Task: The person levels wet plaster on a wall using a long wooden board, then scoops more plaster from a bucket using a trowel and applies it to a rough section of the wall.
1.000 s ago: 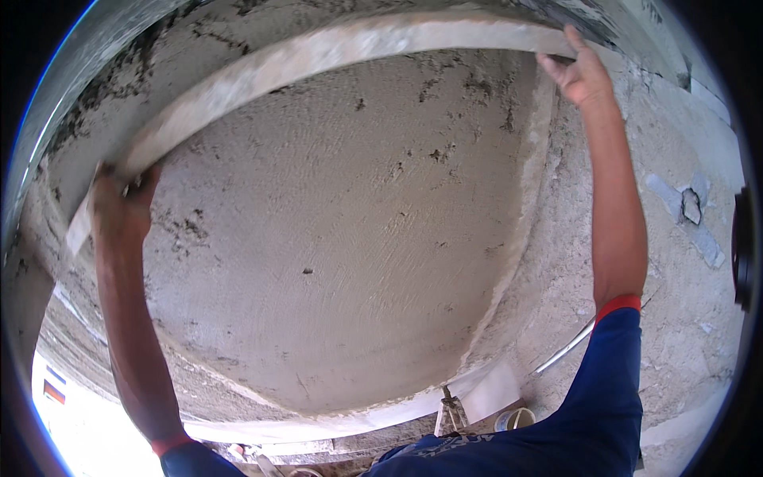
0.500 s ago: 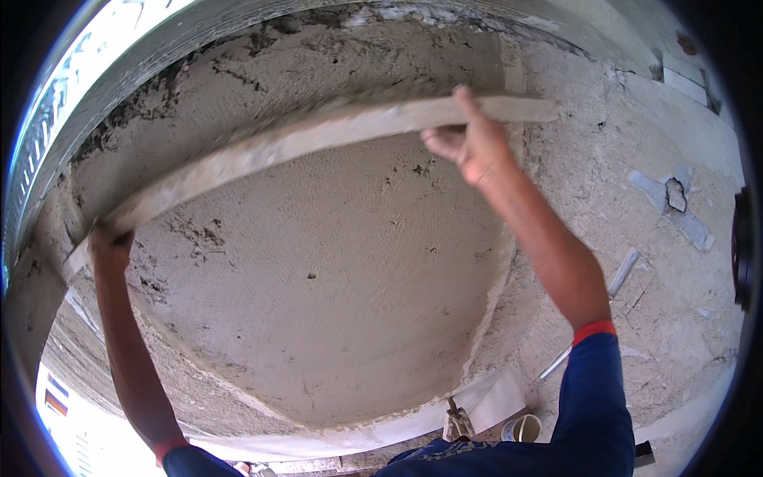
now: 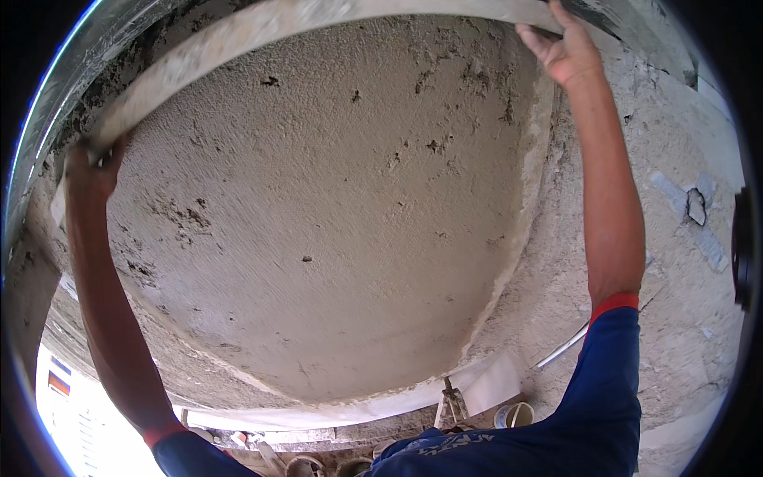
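A long, pale, mortar-smeared straightedge (image 3: 207, 57) spans the top of the view, lying against a wall of wet grey plaster (image 3: 342, 230). My left hand (image 3: 91, 173) is wrapped round it close to its left end. Toward the other end, my right hand (image 3: 574, 56) grips the lower edge, thumb below and fingers reaching up over the board; part of those fingers is cut off by the picture's rim. Below the board the plaster is fairly even, with dark pits and rough patches at the left and upper right.
Rougher wall (image 3: 683, 318) borders the plaster at the right, with pale strips round a hole (image 3: 696, 207). A thin shiny tube (image 3: 561, 347) shows beside my right sleeve. Low down are a bucket (image 3: 515, 415), a mortar-caked tool (image 3: 453, 401) and round containers (image 3: 304, 467).
Both hands have moved the straightedge up the wall, the right hand also outward to the right. More of the pitted plaster now shows beneath it.
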The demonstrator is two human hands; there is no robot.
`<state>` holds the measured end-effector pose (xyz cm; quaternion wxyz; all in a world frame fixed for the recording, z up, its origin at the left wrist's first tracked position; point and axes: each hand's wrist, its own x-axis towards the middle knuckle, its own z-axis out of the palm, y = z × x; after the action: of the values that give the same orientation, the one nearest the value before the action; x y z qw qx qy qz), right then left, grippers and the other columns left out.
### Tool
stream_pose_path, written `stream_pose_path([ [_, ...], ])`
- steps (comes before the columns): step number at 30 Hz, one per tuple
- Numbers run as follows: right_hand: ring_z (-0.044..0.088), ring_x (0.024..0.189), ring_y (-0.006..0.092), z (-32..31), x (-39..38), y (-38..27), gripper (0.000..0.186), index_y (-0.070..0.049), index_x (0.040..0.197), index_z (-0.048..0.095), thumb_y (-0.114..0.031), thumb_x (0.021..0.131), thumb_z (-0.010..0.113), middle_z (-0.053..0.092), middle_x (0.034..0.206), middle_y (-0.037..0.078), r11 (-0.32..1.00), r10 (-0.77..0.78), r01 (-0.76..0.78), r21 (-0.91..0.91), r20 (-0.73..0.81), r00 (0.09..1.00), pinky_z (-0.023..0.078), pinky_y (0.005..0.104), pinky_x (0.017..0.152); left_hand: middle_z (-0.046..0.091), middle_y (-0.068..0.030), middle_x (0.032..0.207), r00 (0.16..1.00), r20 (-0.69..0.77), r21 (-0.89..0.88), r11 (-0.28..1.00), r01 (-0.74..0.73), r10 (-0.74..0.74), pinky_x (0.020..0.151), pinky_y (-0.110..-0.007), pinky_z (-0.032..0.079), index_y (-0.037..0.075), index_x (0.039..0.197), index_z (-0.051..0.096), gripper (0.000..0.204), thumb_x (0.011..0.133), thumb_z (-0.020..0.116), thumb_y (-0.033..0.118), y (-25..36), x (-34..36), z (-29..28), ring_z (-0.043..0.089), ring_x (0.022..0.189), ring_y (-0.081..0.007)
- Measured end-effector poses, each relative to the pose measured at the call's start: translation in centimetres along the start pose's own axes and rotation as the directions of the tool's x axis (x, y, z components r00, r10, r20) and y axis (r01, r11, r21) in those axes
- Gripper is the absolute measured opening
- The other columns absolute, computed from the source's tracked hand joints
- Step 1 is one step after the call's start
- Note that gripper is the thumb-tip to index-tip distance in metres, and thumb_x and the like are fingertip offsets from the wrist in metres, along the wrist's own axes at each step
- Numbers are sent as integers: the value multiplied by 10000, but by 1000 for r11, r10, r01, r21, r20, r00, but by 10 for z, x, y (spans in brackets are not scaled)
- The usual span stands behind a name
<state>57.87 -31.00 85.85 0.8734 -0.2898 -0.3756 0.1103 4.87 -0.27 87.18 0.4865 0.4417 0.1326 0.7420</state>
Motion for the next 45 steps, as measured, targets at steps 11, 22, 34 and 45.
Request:
stream_pose_path([
  [11,645,750,259,-2,-17,-5,283,-59,1042,561,-304,910,612,619,974,113,992,11,-32,-124,-161,987,591,304,526,430,-246,1249,989,-56,42,990,136,-134,857,-492,564,-25,1211,450,366,924,564,172,6,-14,7,482,1141,-371],
  [22,695,709,278,-73,-188,137,394,101,1071,512,-260,931,580,646,877,231,945,252,-276,-174,-146,957,628,322,627,579,-165,1074,909,-183,236,881,409,-373,849,-459,533,25,1211,492,346,972,477,275,-85,-101,-170,598,961,-254],
  [34,693,713,296,-144,-320,242,413,93,1062,491,-297,937,543,642,912,226,846,496,-532,-6,-354,793,630,357,595,562,-138,1185,820,-319,238,797,555,-476,767,-478,527,115,1233,493,386,957,481,385,-205,-217,-299,583,1033,-285],
  [45,629,977,346,-219,-413,324,445,0,1200,440,-282,899,608,573,1147,175,741,665,-644,189,-335,667,561,480,796,559,-138,1204,870,-183,182,854,487,-457,816,-423,524,56,1233,509,479,934,501,430,-286,-278,-412,563,1075,-270],
])
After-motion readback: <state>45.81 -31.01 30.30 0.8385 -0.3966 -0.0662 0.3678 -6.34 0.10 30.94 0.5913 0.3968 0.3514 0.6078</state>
